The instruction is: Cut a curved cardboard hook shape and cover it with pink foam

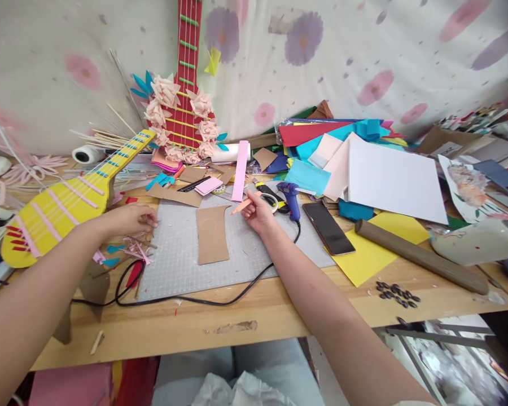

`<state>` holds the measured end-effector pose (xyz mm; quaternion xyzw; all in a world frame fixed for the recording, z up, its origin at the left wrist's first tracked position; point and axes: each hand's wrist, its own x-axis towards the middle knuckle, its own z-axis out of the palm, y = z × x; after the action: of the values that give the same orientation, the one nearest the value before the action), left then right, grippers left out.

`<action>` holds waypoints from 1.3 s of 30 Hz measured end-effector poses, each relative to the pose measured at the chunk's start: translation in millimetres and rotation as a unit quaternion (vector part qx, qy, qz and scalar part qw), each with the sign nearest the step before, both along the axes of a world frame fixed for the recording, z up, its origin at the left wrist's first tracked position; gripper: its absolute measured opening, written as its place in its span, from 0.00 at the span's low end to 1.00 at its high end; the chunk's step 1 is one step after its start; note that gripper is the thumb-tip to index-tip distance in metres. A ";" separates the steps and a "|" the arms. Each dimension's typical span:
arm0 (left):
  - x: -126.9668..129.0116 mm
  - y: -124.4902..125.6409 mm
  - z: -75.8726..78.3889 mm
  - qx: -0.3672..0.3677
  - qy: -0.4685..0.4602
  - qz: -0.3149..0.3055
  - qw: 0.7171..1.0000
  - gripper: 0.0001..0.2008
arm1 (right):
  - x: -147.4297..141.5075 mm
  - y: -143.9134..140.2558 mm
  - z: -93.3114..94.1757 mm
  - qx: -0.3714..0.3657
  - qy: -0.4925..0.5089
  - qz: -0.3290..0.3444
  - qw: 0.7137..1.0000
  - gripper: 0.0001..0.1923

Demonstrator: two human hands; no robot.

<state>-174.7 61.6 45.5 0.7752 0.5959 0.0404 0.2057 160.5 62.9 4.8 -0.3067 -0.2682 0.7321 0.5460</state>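
Observation:
My right hand is closed around a slim orange pen-like tool, its point aimed down and left. A brown cardboard piece with a curved right edge lies flat on the grey cutting mat, left of that hand. At the mat's left edge my left hand hovers with loosely bent fingers, nothing visible in it. Pink and blue paper scraps lie below it. Just beyond my right hand are a white ring and a blue glue gun.
A yellow paper instrument lies at left; a red one with paper flowers leans at the back. A black cord crosses the mat's front. At right are a phone, a brown tube and small black pieces.

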 end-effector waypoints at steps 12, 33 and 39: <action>32.8 -20.3 14.1 0.204 -0.147 0.233 0.939 0.08 | -1.1 -3.7 -0.1 0.051 -0.037 -0.012 0.998 0.18; 150.0 -49.4 -34.3 -0.108 -0.687 0.238 0.678 0.03 | -18.8 -20.4 1.8 0.197 -0.218 -0.061 0.954 0.15; 145.4 -50.3 -27.7 -0.055 -0.654 0.245 0.714 0.05 | -25.3 -23.2 -0.1 0.231 -0.267 -0.045 0.934 0.14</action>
<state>-29.3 11.3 17.8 0.3694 0.4828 0.5532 0.5695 135.3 39.7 4.7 -0.3680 -0.5522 0.5154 0.5423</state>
